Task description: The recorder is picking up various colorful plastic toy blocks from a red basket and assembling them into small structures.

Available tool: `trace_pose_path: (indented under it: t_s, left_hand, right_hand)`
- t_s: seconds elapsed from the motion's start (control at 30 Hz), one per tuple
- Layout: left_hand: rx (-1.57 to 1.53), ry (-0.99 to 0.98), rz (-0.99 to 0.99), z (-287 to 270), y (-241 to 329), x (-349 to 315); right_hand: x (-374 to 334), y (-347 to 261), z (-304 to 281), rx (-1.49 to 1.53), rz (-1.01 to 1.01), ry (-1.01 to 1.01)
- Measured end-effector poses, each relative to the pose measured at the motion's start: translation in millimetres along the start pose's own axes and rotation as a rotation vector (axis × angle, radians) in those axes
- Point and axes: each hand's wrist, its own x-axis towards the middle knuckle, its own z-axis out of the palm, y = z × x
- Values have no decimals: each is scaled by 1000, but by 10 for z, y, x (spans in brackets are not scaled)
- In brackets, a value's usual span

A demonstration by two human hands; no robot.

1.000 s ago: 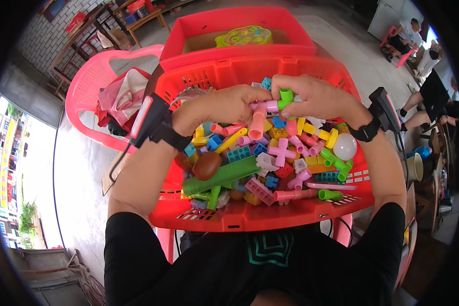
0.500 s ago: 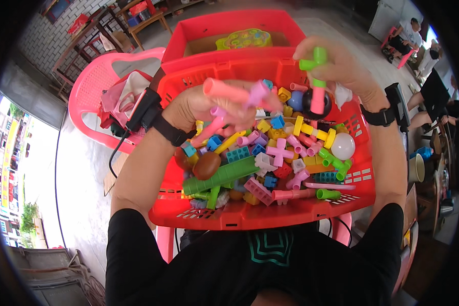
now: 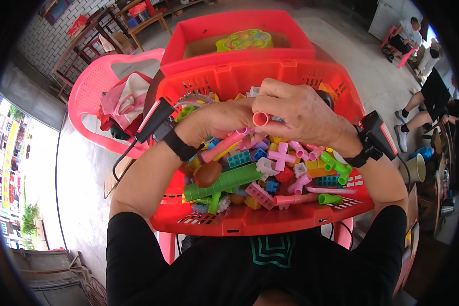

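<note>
Over a red plastic basket [image 3: 224, 224] full of toy pieces, my two hands meet. My left hand [image 3: 222, 121] is closed on a toy pipe assembly; its salmon pipe [image 3: 224, 147] slants out below, with a purple joint beside it. My right hand [image 3: 303, 109] is bent over from the other side, fingers curled round a salmon pipe piece [image 3: 260, 119] whose round open end faces me. The hands hide how the pieces meet. Beneath them lie a pink cross connector [image 3: 280, 156], a long green piece [image 3: 229, 181] and a brown egg-shaped toy [image 3: 207, 174].
Behind the basket stands a red box [image 3: 199, 30] with a yellow-green toy [image 3: 245, 40] inside. To the left is a pink plastic chair [image 3: 81, 102] with cloth on it. People sit at the far right. A beige bucket [image 3: 416, 168] stands to the right.
My right hand has moved left and down to my left hand, taking the green connector and salmon pipe with it. The green connector is now out of sight. The left-hand assembly has turned and lowered.
</note>
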Motion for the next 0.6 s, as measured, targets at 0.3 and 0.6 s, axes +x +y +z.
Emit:
trace_pose_path:
  t_s: [0.3, 0.6]
  left_hand:
    - [1164, 1041, 520, 75, 163, 16]
    - [1173, 936, 703, 332, 68, 104]
  right_hand:
    - [19, 249, -144, 671, 435, 333]
    - [27, 227, 11, 731, 557, 58]
